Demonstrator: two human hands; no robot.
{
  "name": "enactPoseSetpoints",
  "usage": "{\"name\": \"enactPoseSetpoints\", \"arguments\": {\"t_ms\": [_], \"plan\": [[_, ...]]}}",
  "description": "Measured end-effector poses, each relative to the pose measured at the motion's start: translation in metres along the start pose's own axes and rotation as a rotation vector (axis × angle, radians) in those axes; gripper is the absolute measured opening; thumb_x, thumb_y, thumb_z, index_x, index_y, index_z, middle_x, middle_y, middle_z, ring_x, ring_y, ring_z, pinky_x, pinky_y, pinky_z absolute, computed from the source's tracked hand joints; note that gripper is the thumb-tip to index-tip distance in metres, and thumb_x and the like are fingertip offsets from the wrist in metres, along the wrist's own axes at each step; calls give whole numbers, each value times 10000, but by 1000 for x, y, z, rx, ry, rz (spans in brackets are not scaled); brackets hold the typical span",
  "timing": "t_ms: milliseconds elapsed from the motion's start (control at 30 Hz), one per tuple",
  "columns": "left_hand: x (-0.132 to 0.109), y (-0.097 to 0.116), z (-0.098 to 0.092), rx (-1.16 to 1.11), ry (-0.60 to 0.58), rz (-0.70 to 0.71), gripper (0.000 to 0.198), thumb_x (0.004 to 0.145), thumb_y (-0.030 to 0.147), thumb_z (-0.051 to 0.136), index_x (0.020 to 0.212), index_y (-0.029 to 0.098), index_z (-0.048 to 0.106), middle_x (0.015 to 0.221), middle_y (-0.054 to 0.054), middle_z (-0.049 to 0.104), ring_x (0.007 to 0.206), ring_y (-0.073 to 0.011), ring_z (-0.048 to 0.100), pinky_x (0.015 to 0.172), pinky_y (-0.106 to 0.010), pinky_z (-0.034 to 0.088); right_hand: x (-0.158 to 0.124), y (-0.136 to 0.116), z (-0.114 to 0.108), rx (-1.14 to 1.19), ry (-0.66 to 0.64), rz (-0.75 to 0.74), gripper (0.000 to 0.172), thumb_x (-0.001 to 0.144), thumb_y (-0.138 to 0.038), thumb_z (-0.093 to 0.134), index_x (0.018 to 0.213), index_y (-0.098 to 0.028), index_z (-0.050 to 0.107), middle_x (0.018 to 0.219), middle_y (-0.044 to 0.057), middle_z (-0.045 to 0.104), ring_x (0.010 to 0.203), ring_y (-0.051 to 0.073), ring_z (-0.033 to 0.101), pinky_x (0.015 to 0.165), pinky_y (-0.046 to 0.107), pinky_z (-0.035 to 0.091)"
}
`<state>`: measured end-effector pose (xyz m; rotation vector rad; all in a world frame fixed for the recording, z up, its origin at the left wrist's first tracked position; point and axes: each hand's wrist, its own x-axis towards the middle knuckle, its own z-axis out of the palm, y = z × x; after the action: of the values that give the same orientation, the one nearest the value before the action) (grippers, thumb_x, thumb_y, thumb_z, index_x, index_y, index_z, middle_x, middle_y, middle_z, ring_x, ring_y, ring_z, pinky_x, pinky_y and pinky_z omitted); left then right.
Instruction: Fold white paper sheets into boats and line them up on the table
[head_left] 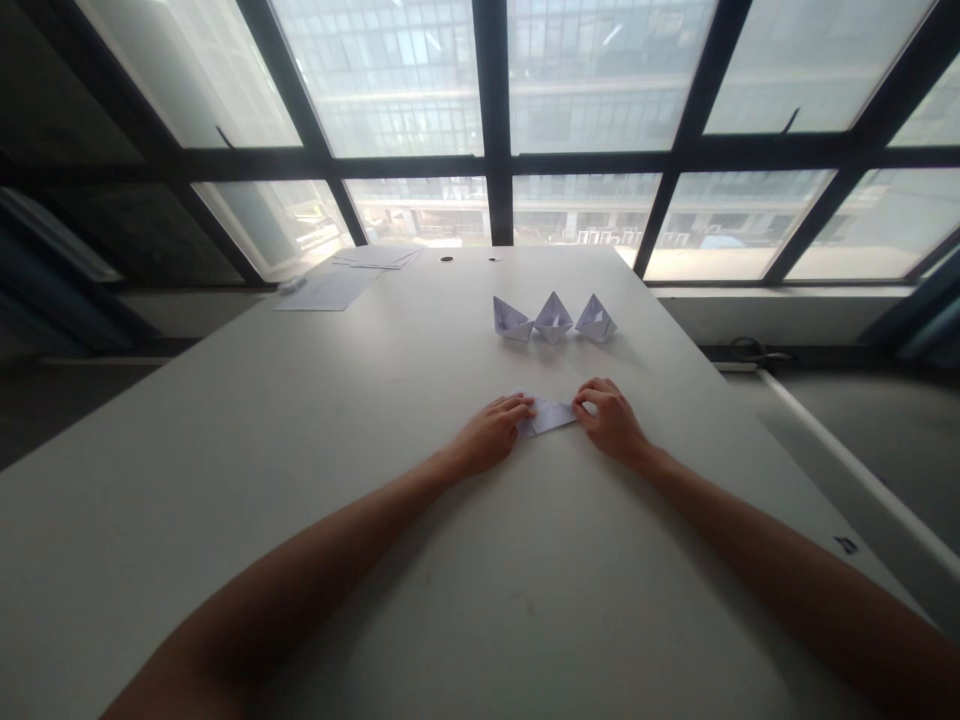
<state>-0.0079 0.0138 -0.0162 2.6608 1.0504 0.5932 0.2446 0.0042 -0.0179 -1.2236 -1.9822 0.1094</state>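
Note:
A small piece of folded white paper lies on the table between my hands. My left hand holds its left end, fingers over the paper and pressing it near the table. At the right corner, my right hand pinches the paper between thumb and fingertips. The fingers cover part of the left end, so its folds there are hidden. Just beyond stand three folded paper boats in a row: a left one, a middle one and a right one.
Flat white sheets lie at the far left of the white table. Two small round holes are near its far edge. A dark mark sits near the right edge. Large framed windows rise behind the table.

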Motion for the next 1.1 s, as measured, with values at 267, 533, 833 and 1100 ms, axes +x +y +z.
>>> {"name": "enactPoseSetpoints", "arguments": {"t_ms": [267,533,833,1100], "plan": [[0,4,-4,15,42,-44,386,824,10,423,1105,209,598,1287,-60,602,1255,-197,534,1117,-359,416,1,-7,-4,104,-108,-28,128,861,-122,604,791,-193,686,841,63,685,835,212,605,809,345,473],[-1,9,-11,102,-25,-51,400,835,8,402,1139,218,555,1231,-78,595,1200,-215,550,1076,-372,425,0,-7,-4,108,-99,74,127,894,-172,551,847,-194,666,811,43,698,750,194,619,744,312,459],[-2,11,-11,168,-13,-61,353,840,22,403,1111,207,532,1121,-84,574,1028,-229,561,985,-369,456,0,-13,-5,217,-65,-20,119,877,-153,553,794,-195,628,802,47,653,790,191,584,774,314,461],[-2,10,-10,151,-4,-67,368,830,11,404,1102,221,536,1131,-76,575,1057,-226,562,993,-364,452,-1,-12,-4,173,-134,67,120,907,-186,481,821,-204,563,758,14,607,711,164,543,688,273,407]]}}
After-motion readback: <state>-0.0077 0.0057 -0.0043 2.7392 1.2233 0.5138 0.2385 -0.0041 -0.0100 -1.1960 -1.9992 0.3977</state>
